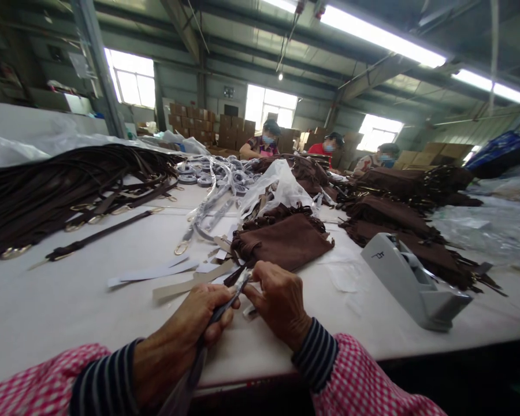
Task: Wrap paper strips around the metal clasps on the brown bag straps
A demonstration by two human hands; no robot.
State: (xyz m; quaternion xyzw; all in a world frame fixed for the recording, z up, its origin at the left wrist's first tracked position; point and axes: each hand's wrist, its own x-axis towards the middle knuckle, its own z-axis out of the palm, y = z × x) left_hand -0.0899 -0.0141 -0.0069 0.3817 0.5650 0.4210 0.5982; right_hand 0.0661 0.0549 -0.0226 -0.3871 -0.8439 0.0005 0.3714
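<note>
A dark strap in clear plastic wrap (198, 363) runs from the bottom edge up between my two hands. My left hand (195, 318) is closed around it near the table's front edge. At the strap's upper end, the fingers of my right hand (277, 297) pinch its wrapped tip. Just beyond my hands lies a brown fabric bag (283, 240), with pale paper strips (153, 271) to its left. A grey tape dispenser (416, 283) stands to the right of my right hand.
Dark straps with metal clasps (69, 185) are piled at the left. Coiled wrapped straps (216, 173) lie at the back middle. Brown bags (394, 214) and clear plastic bags (489, 231) cover the right side. Several people (266, 141) sit across the table (91, 306).
</note>
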